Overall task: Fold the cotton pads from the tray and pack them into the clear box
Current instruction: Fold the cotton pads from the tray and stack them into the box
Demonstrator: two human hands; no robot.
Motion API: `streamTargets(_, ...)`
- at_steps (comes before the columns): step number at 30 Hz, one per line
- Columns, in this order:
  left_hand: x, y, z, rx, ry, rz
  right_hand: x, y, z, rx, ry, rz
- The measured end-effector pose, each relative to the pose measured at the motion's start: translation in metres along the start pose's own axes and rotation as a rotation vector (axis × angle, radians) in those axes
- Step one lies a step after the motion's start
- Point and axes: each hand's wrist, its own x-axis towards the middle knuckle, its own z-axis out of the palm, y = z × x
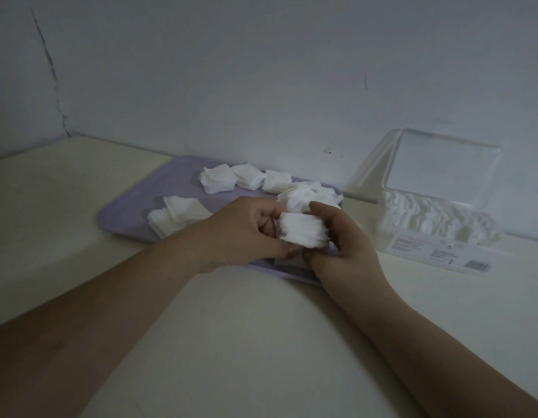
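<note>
A bundle of folded cotton pads (pixel 302 230) is gripped in both hands just above the near right corner of a lilac tray (pixel 126 218). The left hand (pixel 240 233) curls its fingers round one end and the right hand (pixel 346 245) clasps the other. Loose pads (pixel 219 178) lie along the tray's far and left sides. Right of the tray, on the pale worktop (pixel 231 327), a clear box (pixel 436 224) holds packed pads, its lid (pixel 442 173) raised toward the wall (pixel 261 70).
</note>
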Motion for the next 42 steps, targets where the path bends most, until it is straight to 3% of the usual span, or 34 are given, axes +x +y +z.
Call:
streamTargets(4, 0.004, -0.006, 0.000, -0.023, 0.030, -0.009, -0.001, -0.005, 0.003, -0.153, -0.033, 0.065)
streamTargets(7, 0.005, -0.009, 0.007, 0.068, 0.051, 0.015, -0.004, -0.012, 0.004, -0.362, -0.165, 0.007)
streamTargets(9, 0.005, -0.010, 0.012, 0.098, 0.097, 0.065, -0.009, -0.020, 0.004, -0.378, -0.218, 0.004)
streamTargets(12, 0.007, -0.006, 0.011, 0.142, 0.187, 0.111, -0.009, -0.032, -0.001, -0.280, -0.112, -0.027)
streamTargets(16, 0.008, 0.010, 0.005, -0.014, 0.256, 0.079, 0.006, -0.052, -0.024, -0.047, -0.041, -0.017)
streamTargets(26, 0.054, 0.076, 0.048, -0.257, -0.014, 0.052, 0.042, -0.060, -0.126, 0.259, -0.160, 0.111)
streamTargets(32, 0.101, 0.098, 0.088, -0.177, 0.003, 0.030, 0.050, -0.045, -0.172, 0.290, 0.037, 0.187)
streamTargets(37, 0.125, 0.071, 0.117, 0.133, 0.259, 0.023, 0.051, -0.035, -0.196, -0.003, 0.295, 0.295)
streamTargets(39, 0.124, 0.062, 0.121, 0.251, 0.254, 0.064, 0.049, -0.037, -0.203, -0.067, 0.275, 0.322)
streamTargets(42, 0.120, 0.058, 0.121, 0.248, 0.239, 0.083, 0.049, -0.038, -0.186, -0.141, 0.164, 0.348)
